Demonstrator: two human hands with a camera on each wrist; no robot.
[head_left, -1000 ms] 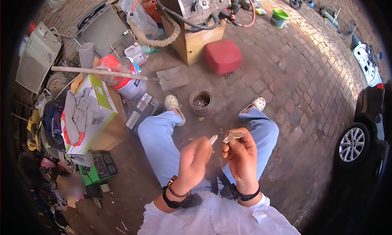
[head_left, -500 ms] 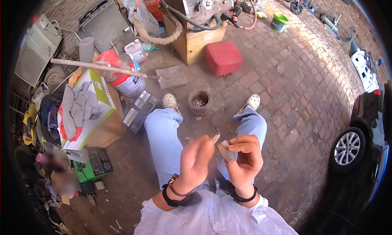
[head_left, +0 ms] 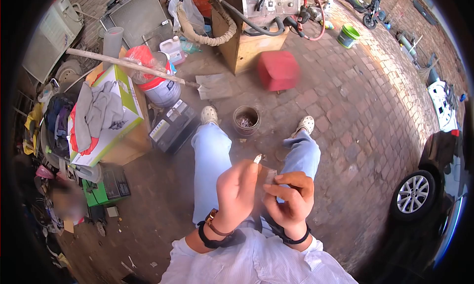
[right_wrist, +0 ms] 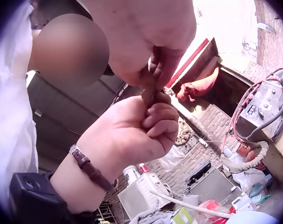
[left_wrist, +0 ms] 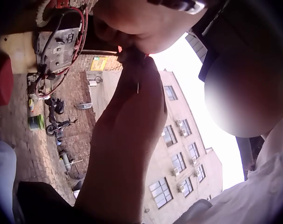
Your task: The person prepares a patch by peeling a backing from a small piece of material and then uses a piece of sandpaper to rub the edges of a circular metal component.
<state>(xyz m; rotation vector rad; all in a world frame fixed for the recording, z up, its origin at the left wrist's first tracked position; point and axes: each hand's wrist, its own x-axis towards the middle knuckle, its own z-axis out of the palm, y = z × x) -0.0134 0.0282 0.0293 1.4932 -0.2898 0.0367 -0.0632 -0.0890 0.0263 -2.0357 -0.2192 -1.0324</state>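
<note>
In the head view my left hand [head_left: 234,192] is curled, with a small whitish piece [head_left: 257,158] showing at its fingertips. Beside it, my right hand [head_left: 291,200] pinches a thin, partly see-through piece [head_left: 269,175] between thumb and fingers. Both hands are held close together over the lap. A small brownish flake [right_wrist: 148,94] shows between the hands in the right wrist view. What the left fingers hold beneath is hidden. Between the feet stands a round pot [head_left: 246,121] with small bits inside.
A red stool [head_left: 278,70] stands beyond the pot, near a wooden box with a control panel [head_left: 271,5]. To the left are a car battery [head_left: 173,126], a shovel [head_left: 215,86] and a box with clothes [head_left: 131,111]. A dark car's wheel [head_left: 413,195] is at right.
The right hand has turned and its piece has moved from beside the left hand to close against it. The legs have drawn closer together, and the head view has shifted slightly.
</note>
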